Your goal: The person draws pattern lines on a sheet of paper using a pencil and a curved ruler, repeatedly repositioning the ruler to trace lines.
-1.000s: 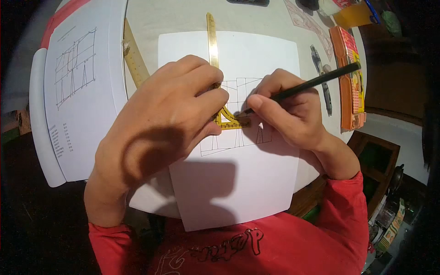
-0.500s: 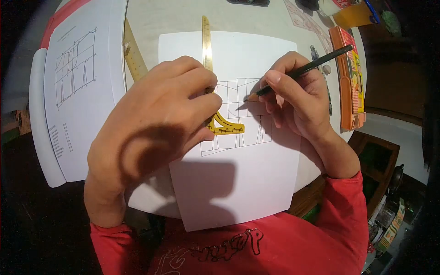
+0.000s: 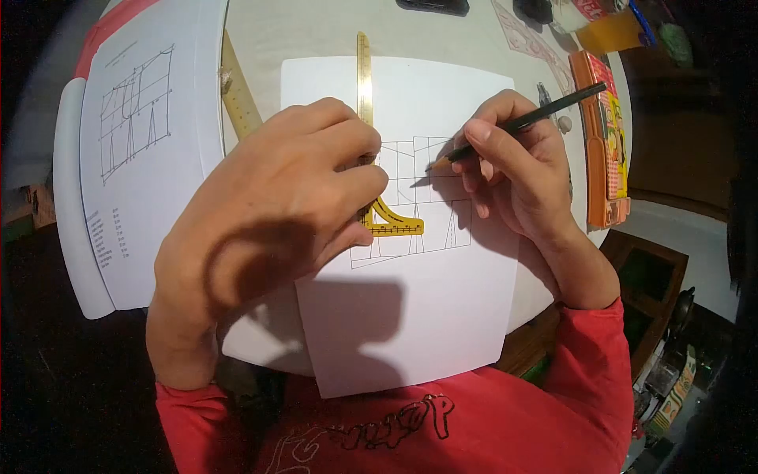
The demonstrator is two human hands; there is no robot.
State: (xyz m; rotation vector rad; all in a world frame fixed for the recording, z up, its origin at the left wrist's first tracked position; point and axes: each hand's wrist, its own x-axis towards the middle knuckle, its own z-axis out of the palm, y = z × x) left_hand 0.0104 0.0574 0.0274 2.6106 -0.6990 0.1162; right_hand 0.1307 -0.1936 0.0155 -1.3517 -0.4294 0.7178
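On the pale cloth-covered desk [image 3: 316,31], a white paper sheet with ruled lines [image 3: 442,292] lies at my 12 o'clock. Towards its 11 o'clock side sits the yellow L-shaped ruler with a curved inner edge [image 3: 365,87], long arm aimed at 12, short one at 3. The slim dark wooden pencil [image 3: 549,110] points to 8, its tip seemingly just clear of the paper. Uneven finger pressure could swivel the ruler and skew a line. My left hand [image 3: 272,197] curls narrowly around the ruler; my right hand [image 3: 525,170] pinches the pencil.
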